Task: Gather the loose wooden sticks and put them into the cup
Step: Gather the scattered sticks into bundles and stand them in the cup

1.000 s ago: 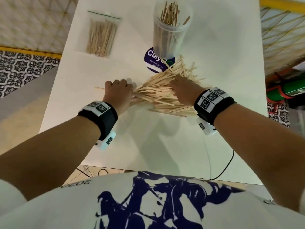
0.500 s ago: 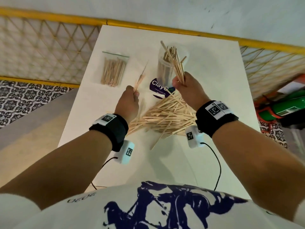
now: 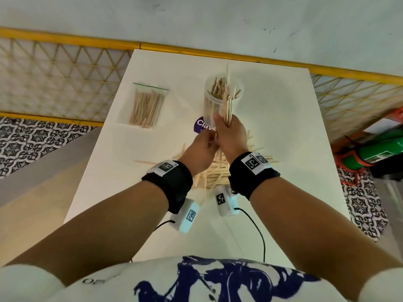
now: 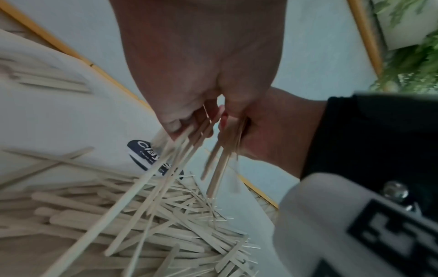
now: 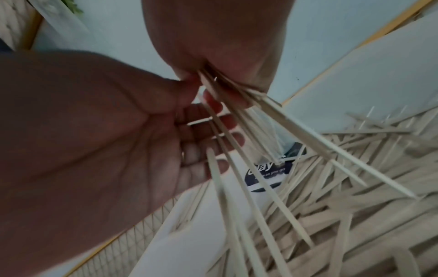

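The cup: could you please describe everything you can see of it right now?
The cup is a tall, clear plastic tumbler standing upright on the white table, beyond the loose pile of sticks. It is partly filled with wooden sticks that rise to or just past its rim. Its base sits on or at a dark round sticker. The right hand holds a bunch of sticks in front of it; whether the hand touches it is unclear.

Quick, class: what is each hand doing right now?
Left hand: grips a few wooden sticks.
Right hand: grips a bundle of sticks beside the cup.
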{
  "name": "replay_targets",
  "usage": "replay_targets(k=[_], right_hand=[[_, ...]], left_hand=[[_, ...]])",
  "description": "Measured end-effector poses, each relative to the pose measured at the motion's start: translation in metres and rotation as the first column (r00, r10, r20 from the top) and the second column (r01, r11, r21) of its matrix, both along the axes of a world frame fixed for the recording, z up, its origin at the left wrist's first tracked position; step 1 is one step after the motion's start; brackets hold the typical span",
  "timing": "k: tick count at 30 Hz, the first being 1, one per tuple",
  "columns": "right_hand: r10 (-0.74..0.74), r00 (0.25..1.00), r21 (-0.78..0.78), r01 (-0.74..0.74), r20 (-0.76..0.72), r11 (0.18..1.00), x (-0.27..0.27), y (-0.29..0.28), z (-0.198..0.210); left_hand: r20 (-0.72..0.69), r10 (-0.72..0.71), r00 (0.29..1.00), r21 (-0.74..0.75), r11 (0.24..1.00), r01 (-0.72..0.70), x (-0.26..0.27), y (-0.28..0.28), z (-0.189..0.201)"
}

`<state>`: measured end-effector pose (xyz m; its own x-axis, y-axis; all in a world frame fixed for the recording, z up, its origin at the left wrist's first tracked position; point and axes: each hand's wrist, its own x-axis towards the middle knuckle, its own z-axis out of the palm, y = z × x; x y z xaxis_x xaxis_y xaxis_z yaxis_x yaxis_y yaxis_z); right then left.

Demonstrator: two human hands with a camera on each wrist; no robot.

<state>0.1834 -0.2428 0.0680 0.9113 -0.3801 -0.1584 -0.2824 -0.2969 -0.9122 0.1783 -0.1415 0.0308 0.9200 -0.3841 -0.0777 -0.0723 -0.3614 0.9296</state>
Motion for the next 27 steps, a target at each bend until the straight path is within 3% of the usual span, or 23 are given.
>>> replay_targets(k=[4,8,13,15,17,21,23,27], right_hand=[[-0.016,1.0,0.108,0.018,-0.021,0.994,0.006,-0.018,-0.003],[0.047,0.998,0.293,-0.056,0.037,0.955,0.01,-0.02,-0.001],[0.261,0.96,0.572,-0.272,0.104,0.774,0.012,-0.032,0.002],[0.315,0.939,0.571,-0.336,0.139,0.749,0.014,-0.039,0.007],[0.316,0.932,0.495,-0.363,0.18,0.789,0.018,-0.045,0.013],[0.176,0.945,0.457,-0.29,0.276,0.841,0.03,-0.052,0.025],[0.151,0.933,0.462,-0.296,0.325,0.836,0.032,-0.051,0.031],[0.109,0.917,0.53,-0.315,0.384,0.787,0.031,-0.037,0.042]], left_hand=[[-0.137,-0.089,0.987,0.183,0.977,0.113,-0.006,-0.001,0.002],[-0.122,-0.081,0.989,0.108,0.99,0.094,-0.008,-0.009,0.011],[-0.252,0.031,0.967,0.159,0.987,0.01,-0.004,-0.015,0.021],[-0.268,0.002,0.963,0.142,0.989,0.038,-0.003,-0.013,0.019],[-0.283,-0.022,0.959,0.124,0.991,0.059,-0.002,-0.009,0.015],[-0.454,0.086,0.887,-0.146,0.975,-0.169,0.0,0.005,0.02],[-0.527,0.2,0.826,-0.169,0.928,-0.332,0.006,0.014,0.015],[-0.69,0.218,0.69,-0.211,0.851,-0.48,0.02,0.023,0.012]])
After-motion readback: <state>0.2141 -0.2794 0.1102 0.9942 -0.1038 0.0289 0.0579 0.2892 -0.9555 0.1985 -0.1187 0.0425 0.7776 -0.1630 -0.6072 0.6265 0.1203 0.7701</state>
